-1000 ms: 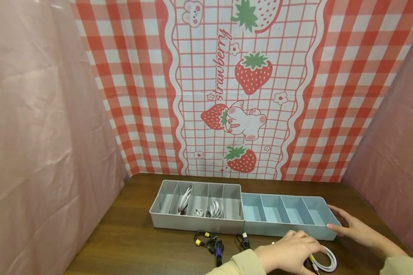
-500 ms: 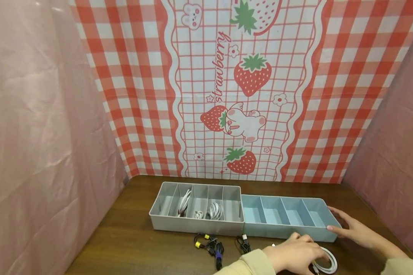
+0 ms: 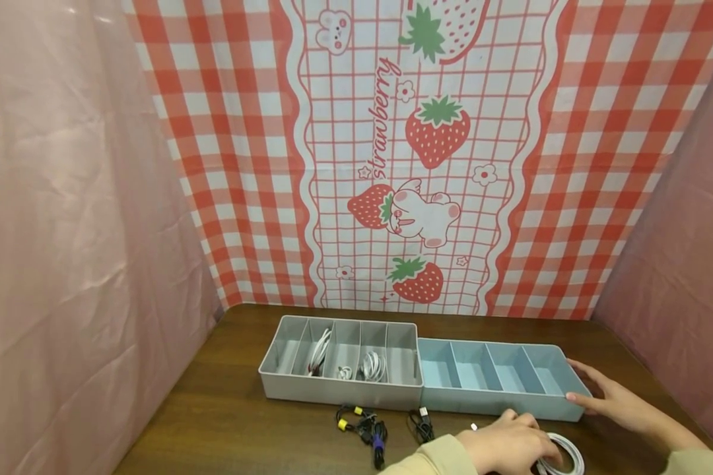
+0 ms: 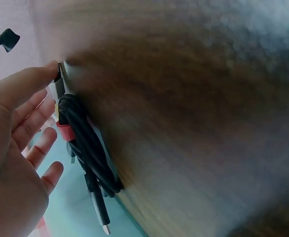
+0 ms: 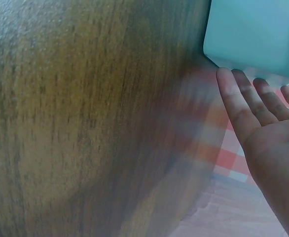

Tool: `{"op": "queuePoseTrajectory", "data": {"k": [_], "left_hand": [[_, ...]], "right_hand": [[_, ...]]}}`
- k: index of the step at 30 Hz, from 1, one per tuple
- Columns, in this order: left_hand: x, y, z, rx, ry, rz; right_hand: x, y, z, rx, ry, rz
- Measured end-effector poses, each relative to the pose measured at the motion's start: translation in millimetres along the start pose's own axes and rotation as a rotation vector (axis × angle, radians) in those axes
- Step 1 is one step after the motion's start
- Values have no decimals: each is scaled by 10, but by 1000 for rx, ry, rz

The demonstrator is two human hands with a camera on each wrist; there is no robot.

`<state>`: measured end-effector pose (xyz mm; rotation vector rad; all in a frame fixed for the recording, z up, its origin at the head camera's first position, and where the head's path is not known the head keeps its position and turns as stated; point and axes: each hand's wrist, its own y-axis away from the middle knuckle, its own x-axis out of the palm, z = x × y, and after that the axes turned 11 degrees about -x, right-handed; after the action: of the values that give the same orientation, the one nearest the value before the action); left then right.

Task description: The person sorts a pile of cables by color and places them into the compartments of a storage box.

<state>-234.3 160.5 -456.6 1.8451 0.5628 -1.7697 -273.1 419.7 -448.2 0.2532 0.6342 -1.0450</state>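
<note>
My left hand (image 3: 508,445) is low over the table by the blue divided box's front side, fingers spread and bent. In the left wrist view its thumb tip meets a small dark end, beside a black coiled cable (image 4: 80,128) with a red tie; the fingertips are close to that coil. Next to this hand lies a white coiled cable (image 3: 567,455), partly covered by it. My right hand (image 3: 618,406) touches the right end of the blue divided box (image 3: 499,402), its fingers nearly straight along that end in the right wrist view and thumb at the front corner.
A grey divided box (image 3: 339,390) adjoins the blue box's left, with white cables (image 3: 373,366) in some compartments. In front lie a black cable with yellow bands (image 3: 362,425) and a black USB cable (image 3: 422,424). A checked cloth (image 3: 243,165) hangs behind the wooden table (image 3: 184,422).
My left hand has shifted slightly right, over the near side of the white cable, covering its yellow tie. My right hand stays at the box's end.
</note>
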Motion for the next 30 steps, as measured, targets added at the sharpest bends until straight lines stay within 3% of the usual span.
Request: {"op": "queuePoseTrajectory", "data": {"k": [9,17,24,30], "left_hand": [[19,-4,-34,3,-113,-30],[20,-7,-31,25,-148,-36],[-14,19,-24,56,-204,-75],[-47,45,0,79,-193,-119]], "right_hand": [[-8,5,14,39,13,-1],[2,-9,19,13,30,-15],[4,-6,35,40,29,-15],[8,2,25,39,25,-11]]}}
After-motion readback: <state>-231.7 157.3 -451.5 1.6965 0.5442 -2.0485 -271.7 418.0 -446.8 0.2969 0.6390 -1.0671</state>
